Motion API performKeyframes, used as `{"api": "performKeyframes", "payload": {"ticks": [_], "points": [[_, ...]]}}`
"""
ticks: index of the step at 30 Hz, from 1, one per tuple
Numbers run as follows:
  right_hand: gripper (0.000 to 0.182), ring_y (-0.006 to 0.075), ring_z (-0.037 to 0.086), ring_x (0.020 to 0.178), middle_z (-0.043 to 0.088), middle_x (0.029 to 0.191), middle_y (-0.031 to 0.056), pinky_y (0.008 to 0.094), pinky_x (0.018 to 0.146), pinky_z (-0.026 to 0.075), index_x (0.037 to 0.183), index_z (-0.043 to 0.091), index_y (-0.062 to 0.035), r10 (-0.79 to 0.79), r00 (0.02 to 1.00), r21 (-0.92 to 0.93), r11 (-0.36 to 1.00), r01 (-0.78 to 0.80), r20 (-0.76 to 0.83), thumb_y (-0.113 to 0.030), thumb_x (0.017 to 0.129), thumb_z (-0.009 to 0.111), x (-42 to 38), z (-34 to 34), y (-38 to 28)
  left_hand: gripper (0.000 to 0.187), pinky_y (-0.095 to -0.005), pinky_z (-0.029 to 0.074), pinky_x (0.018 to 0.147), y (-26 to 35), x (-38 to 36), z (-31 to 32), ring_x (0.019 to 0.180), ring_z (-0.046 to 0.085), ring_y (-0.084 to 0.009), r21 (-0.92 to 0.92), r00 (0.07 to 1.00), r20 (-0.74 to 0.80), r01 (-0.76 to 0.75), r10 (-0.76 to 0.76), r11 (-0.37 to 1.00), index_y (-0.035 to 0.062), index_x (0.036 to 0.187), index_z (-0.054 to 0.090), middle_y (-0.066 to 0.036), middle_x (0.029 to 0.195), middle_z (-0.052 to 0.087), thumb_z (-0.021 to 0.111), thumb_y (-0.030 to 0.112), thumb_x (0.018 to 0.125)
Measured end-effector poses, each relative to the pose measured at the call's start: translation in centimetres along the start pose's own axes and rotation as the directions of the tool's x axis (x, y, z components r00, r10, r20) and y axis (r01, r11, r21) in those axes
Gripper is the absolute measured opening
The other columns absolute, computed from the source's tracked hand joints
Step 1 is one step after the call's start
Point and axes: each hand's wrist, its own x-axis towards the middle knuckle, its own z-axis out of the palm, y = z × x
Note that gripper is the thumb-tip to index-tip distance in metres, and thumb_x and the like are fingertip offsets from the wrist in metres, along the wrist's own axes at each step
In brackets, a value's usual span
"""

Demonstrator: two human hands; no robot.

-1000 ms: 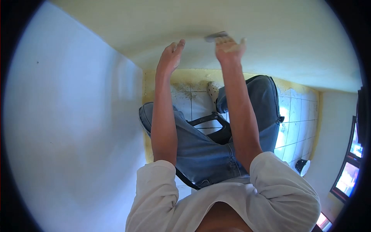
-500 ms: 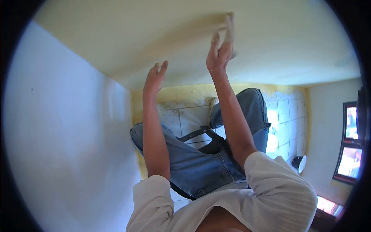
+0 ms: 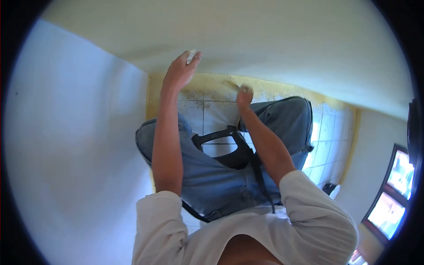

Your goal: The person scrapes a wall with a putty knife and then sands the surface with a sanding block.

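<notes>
Scraper [image 3: 231,84], if that is what the thin, blurred shape is, pokes from the right hand [image 3: 245,97] low down, before the yellow strip [image 3: 282,91] at the foot of the front wall [image 3: 282,44]; whether its edge touches I cannot tell. One such tool shows, its handle hidden in the right grip, where curled fingers seem closed on it. The left hand [image 3: 178,73], raised near the wall, pinches one white lump [image 3: 191,56] between thumb and fingers, which cover part of it; what it is made of is unclear. Two knees in jeans [image 3: 212,187] flank one black frame [image 3: 240,160], its lower part out of sight under the lap. One dark strap [image 3: 263,185] runs beside it over the jeans. One shoe [image 3: 241,125] is nearly all hidden behind the right forearm. Floor tiles [image 3: 221,114] show between the knees. Off to the right, one small bucket [image 3: 329,189] is half covered by the right sleeve [image 3: 313,201], and one window [image 3: 385,211] shows two bright, washed-out panes.
</notes>
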Motion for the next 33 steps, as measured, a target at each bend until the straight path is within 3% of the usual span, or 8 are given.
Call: {"api": "performKeyframes", "payload": {"ticks": [2, 4, 8, 11, 14, 23, 27, 33], "points": [[0.038, 0.0344, 0.063, 0.125, 0.066, 0.132, 0.0246, 0.0444, 0.105, 0.05, 0.127, 0.066, 0.0021, 0.265, 0.931, -0.41, 0.9, -0.146, 0.25, -0.021, 0.097, 0.068, 3.5, 4.8, 9.2, 0.081, -0.0488, 0.049, 0.11, -2.0, 0.1, 1.1, 0.129, 0.064, -0.0422, 0.01, 1.0, 0.001, -0.018, 0.018, 1.0, -0.0023, 0.147, 0.057, -0.028, 0.135, 0.068, 0.05, 0.065, 0.104], [0.037, 0.0362, 0.06, 0.132, 0.065, 0.137, 0.0264, 0.0458, 0.11, 0.049, 0.121, 0.072, 0.0004, 0.28, 0.793, -0.715, 0.649, 0.26, 0.542, -0.026, 0.096, 0.067, 6.5, 8.0, 16.1, 0.08, -0.0459, 0.046, 0.113, -2.8, -0.8, 1.3, 0.133, 0.062, -0.0396, 0.035, 0.998, 0.049, 0.032, -0.034, 0.999, -0.0027, 0.148, 0.056, -0.025, 0.141, 0.066, 0.052, 0.064, 0.104], [0.04, 0.0389, 0.05, 0.144, 0.062, 0.145, 0.0246, 0.0476, 0.119, 0.042, 0.127, 0.073, -0.0023, 0.118, 0.777, -0.711, 0.506, 0.489, 0.619, -0.027, 0.097, 0.062, 4.0, 6.2, 13.5, 0.079, -0.0462, 0.046, 0.113, -5.9, -1.5, 2.2, 0.134, 0.061, -0.0392, 0.095, 0.999, 0.001, 0.043, -0.044, 0.995, -0.0029, 0.148, 0.057, -0.025, 0.144, 0.064, 0.054, 0.063, 0.104], [0.047, 0.0418, 0.043, 0.149, 0.061, 0.148, 0.0208, 0.0484, 0.124, 0.036, 0.139, 0.068, -0.0056, 0.051, 0.678, -0.678, 0.141, 0.722, 0.733, -0.027, 0.1, 0.057, 1.8, 4.5, 9.9, 0.079, -0.0471, 0.046, 0.113, -7.9, -1.9, 3.6, 0.133, 0.061, -0.0408, 0.075, 0.996, -0.031, 0.082, -0.08, 0.994, -0.0031, 0.147, 0.057, -0.026, 0.144, 0.064, 0.054, 0.062, 0.104], [0.048, 0.0431, 0.033, 0.155, 0.043, 0.165, 0.0186, 0.0511, 0.127, 0.031, 0.134, 0.072, -0.0044, -0.093, 0.857, -0.66, 0.598, 0.455, 0.507, -0.03, 0.095, 0.061, 6.6, 8.9, 18.8, 0.067, -0.0519, 0.052, 0.107, -9.2, -1.6, 5.7, 0.119, 0.069, -0.0445, 0.011, 0.999, 0.001, 0.052, -0.052, 0.999, -0.011, 0.136, 0.062, -0.034, 0.123, 0.07, 0.054, 0.049, 0.107], [0.051, 0.0399, 0.032, 0.155, 0.039, 0.166, 0.0115, 0.056, 0.125, 0.03, 0.138, 0.071, -0.0111, 0.12, 0.804, -0.718, 0.539, 0.44, 0.582, -0.03, 0.091, 0.065, 11.1, 8.5, 14.8, 0.062, -0.0538, 0.055, 0.099, -11.7, -0.7, 11.4, 0.109, 0.071, -0.0465, -0.116, 0.989, 0.098, 0.119, -0.108, 0.986, -0.0098, 0.121, 0.067, -0.033, 0.111, 0.072, 0.056, 0.05, 0.106], [0.05, 0.0372, 0.033, 0.155, 0.044, 0.161, 0.0134, 0.0544, 0.124, 0.032, 0.135, 0.071, -0.0045, 0.126, 0.805, -0.732, 0.515, 0.446, 0.58, -0.029, 0.09, 0.066, 11.3, 8.8, 13.9, 0.072, -0.0481, 0.05, 0.107, -10.8, -0.1, 11.1, 0.123, 0.066, -0.0427, -0.048, 0.961, 0.221, 0.183, -0.168, 0.982, -0.0046, 0.144, 0.059, -0.031, 0.131, 0.068, 0.055, 0.056, 0.106], [0.046, 0.0393, 0.064, 0.127, 0.07, 0.128, 0.0157, 0.045, 0.106, 0.052, 0.125, 0.073, -0.0021, 0.047, 0.818, -0.587, 0.72, 0.371, 0.574, -0.026, 0.086, 0.078, 12.0, 7.0, 15.5, 0.071, -0.0484, 0.052, 0.106, -8.5, 0.9, 11.0, 0.121, 0.067, -0.0431, -0.081, 0.947, 0.279, 0.187, -0.158, 0.979, -0.0067, 0.141, 0.06, -0.032, 0.127, 0.069, 0.055, 0.054, 0.105]]}}
